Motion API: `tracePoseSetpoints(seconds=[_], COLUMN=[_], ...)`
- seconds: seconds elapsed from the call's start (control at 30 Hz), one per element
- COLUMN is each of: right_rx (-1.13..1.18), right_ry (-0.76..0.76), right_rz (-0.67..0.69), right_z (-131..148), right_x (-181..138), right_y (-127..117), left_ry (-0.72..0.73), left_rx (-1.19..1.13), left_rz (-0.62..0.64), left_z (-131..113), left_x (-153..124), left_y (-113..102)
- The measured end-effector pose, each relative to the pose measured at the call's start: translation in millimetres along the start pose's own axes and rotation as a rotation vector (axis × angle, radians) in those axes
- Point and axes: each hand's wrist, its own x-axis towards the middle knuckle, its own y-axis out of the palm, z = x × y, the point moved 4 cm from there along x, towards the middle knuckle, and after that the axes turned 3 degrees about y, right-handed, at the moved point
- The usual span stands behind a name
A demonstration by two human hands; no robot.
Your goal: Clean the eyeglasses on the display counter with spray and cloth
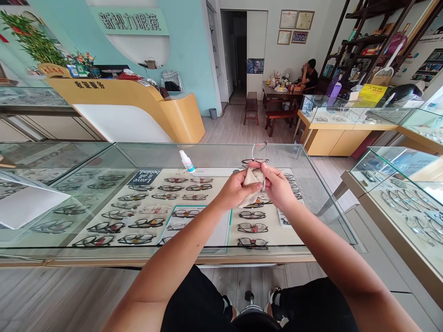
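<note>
Both my hands meet above the glass display counter (104,249). My left hand (235,190) is closed on a beige cleaning cloth (252,182) that is wrapped round one lens of a pair of thin-rimmed glasses (260,152). My right hand (278,184) pinches the same glasses and cloth from the other side. The free lens stands up above my fingers. A small white spray bottle (187,162) with a teal label rests on the glass to the left of my hands.
Rows of spectacle frames (138,216) lie inside the counter. More glass cases stand at the right (398,193) and far right (346,117). A yellow reception desk (138,106) is behind. A seated person (309,76) is at a table in the back.
</note>
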Motion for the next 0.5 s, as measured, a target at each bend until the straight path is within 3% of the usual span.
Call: tracePoseSetpoints(seconds=[0.37, 0.5], right_rx=[-0.193, -0.273], right_ry=[-0.151, -0.202], right_rz=[0.174, 0.120], right_z=[-1.6, 5.0], right_x=[-0.2, 0.2], right_y=[4.7, -0.6], left_ry=[0.043, 0.014], left_rx=[0.004, 0.027], left_rz=[-0.212, -0.190], left_z=[-0.6, 6.1], left_x=[0.5, 2.2], left_y=[-2.9, -7.8])
